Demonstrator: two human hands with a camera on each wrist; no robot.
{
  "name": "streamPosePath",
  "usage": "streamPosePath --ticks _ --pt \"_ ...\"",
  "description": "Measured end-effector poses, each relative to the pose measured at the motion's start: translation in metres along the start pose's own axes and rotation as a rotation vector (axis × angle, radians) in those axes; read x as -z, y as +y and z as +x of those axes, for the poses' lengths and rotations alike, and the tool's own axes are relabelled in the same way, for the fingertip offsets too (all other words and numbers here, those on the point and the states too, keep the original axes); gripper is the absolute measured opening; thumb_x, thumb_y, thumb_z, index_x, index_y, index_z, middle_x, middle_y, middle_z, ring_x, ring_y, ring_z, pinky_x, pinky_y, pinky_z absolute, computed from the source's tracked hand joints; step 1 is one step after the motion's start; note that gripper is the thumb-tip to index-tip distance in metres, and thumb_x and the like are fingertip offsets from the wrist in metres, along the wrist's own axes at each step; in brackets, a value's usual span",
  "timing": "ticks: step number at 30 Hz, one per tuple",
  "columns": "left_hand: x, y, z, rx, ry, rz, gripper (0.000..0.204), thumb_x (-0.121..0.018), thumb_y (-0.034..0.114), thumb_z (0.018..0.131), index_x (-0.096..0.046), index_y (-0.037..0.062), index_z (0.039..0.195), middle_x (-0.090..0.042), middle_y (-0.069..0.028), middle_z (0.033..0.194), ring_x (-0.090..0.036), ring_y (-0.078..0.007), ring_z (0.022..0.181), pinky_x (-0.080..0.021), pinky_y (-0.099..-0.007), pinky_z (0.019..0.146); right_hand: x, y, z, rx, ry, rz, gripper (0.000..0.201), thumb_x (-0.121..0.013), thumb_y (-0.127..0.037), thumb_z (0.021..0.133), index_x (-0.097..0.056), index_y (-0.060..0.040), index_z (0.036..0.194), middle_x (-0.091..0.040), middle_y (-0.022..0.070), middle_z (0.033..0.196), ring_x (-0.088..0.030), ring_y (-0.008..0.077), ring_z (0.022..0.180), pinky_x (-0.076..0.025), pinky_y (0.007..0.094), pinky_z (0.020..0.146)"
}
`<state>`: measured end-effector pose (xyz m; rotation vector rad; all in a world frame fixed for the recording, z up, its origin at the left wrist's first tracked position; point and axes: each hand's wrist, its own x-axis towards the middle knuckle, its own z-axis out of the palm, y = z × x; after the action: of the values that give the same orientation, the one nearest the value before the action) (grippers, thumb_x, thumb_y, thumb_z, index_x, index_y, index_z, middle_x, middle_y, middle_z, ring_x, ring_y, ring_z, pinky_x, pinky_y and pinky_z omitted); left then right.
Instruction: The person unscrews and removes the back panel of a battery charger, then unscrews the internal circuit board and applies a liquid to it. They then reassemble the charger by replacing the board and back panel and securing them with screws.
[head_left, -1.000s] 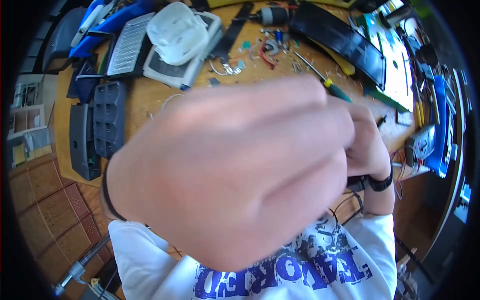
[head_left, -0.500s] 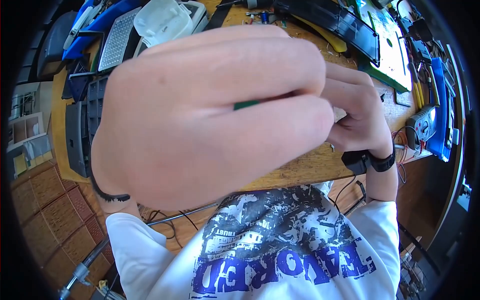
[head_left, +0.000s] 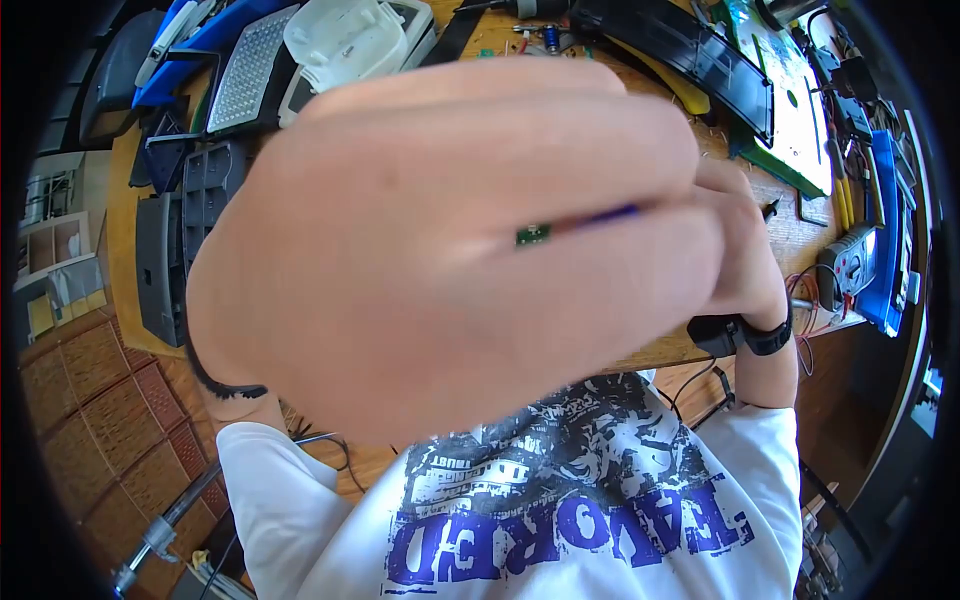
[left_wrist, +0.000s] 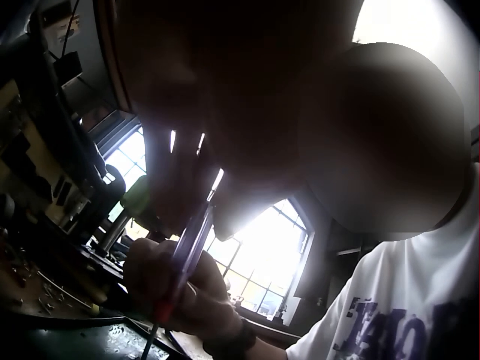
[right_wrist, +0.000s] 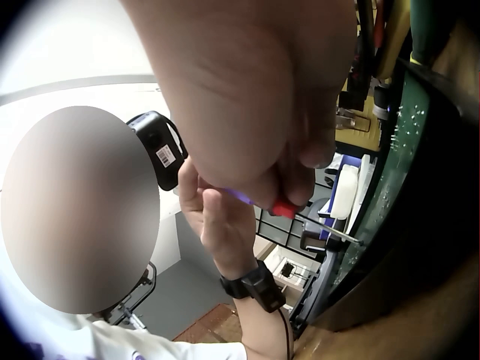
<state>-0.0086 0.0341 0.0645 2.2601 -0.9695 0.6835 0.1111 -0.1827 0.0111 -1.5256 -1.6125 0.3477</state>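
In the head view my left hand looms close to the camera and covers most of the work. Between its fingers show a bit of green circuit board and a strip of purple handle. That handle belongs to a screwdriver with a red collar and thin metal shaft. My left fingers pinch its top end in the left wrist view, while my right hand grips it lower down. The right wrist view shows its tip right at the solder-dotted circuit board. In the head view my right hand is partly hidden.
A white plastic tub and a grey compartment tray lie at the back left. A black plastic cover and a green-edged panel stand at the back right. A multimeter sits at the right edge.
My left hand first rises in the head view and turns less blurred, then shifts a little right. The green board and purple handle now show between its fingers.
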Motion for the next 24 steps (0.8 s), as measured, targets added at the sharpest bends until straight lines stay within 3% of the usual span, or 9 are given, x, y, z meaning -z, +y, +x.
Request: streamPosePath --ticks 1,2,3,5,6,21,24 --pt "0.001 0.002 0.0 -0.023 -0.028 -0.041 0.034 -0.088 0.02 0.076 -0.078 -0.0092 0.091 -0.069 -0.0163 0.082 -0.064 -0.0222 0.065 -0.046 -0.0311 0.054 0.0 0.001 0.001 0.054 0.018 0.043 0.027 -0.083 -0.002 0.086 -0.072 0.0004 0.111 -0.069 0.0124 0.107 -0.069 0.0305 0.085 -0.055 0.0369 0.071" --pt "0.003 0.008 0.004 0.033 -0.033 -0.057 0.026 -0.086 0.009 0.076 -0.078 -0.0098 0.092 -0.07 -0.017 0.085 -0.064 -0.0212 0.067 -0.046 -0.0303 0.055 0.001 -0.001 0.002 0.047 0.002 0.037 0.027 -0.086 -0.005 0.086 -0.072 0.0012 0.109 -0.069 0.0135 0.106 -0.068 0.031 0.085 -0.055 0.0364 0.071" --pt "0.002 0.007 0.002 0.037 -0.033 -0.058 0.026 -0.086 0.009 0.076 -0.078 -0.0098 0.092 -0.07 -0.017 0.085 -0.064 -0.0212 0.067 -0.046 -0.0303 0.055 0.0 -0.002 0.001 0.046 0.0 0.04 0.027 -0.086 -0.005 0.086 -0.072 0.0012 0.109 -0.069 0.0135 0.106 -0.068 0.031 0.085 -0.055 0.0364 0.071" --pt "0.0 0.007 -0.003 0.021 0.016 0.011 0.023 -0.086 0.007 0.078 -0.077 -0.0094 0.092 -0.069 -0.0157 0.082 -0.063 -0.0209 0.066 -0.045 -0.0297 0.054 -0.001 -0.004 0.001 -0.043 0.008 0.045 0.043 -0.091 -0.024 0.076 -0.078 0.0008 0.109 -0.077 0.0179 0.112 -0.072 0.0392 0.093 -0.056 0.0406 0.079" --pt "0.0 0.006 -0.005 0.025 0.018 0.016 0.023 -0.086 0.007 0.078 -0.077 -0.0094 0.092 -0.069 -0.0157 0.082 -0.063 -0.0209 0.066 -0.045 -0.0297 0.054 -0.002 -0.004 0.003 -0.038 0.003 0.047 0.043 -0.091 -0.024 0.076 -0.078 0.0008 0.109 -0.077 0.0179 0.112 -0.072 0.0392 0.093 -0.056 0.0406 0.079" --pt "-0.008 -0.002 -0.002 0.058 0.079 -0.026 0.028 -0.091 0.012 0.076 -0.077 -0.0076 0.09 -0.064 -0.0132 0.076 -0.061 -0.021 0.062 -0.043 -0.0299 0.051 0.001 0.001 -0.001 -0.021 0.12 -0.071 0.028 -0.091 -0.011 0.085 -0.075 -0.0013 0.106 -0.072 0.0064 0.093 -0.066 0.0178 0.072 -0.05 0.0297 0.059" --pt "0.006 0.002 -0.001 0.054 -0.028 0.069 0.036 -0.094 0.02 0.074 -0.075 -0.0062 0.088 -0.062 -0.0111 0.073 -0.06 -0.0208 0.06 -0.042 -0.0311 0.049 0.0 0.003 0.002 0.032 0.128 -0.043 0.029 -0.093 -0.013 0.083 -0.077 -0.0017 0.103 -0.072 0.0043 0.092 -0.068 0.0152 0.073 -0.049 0.0287 0.057"
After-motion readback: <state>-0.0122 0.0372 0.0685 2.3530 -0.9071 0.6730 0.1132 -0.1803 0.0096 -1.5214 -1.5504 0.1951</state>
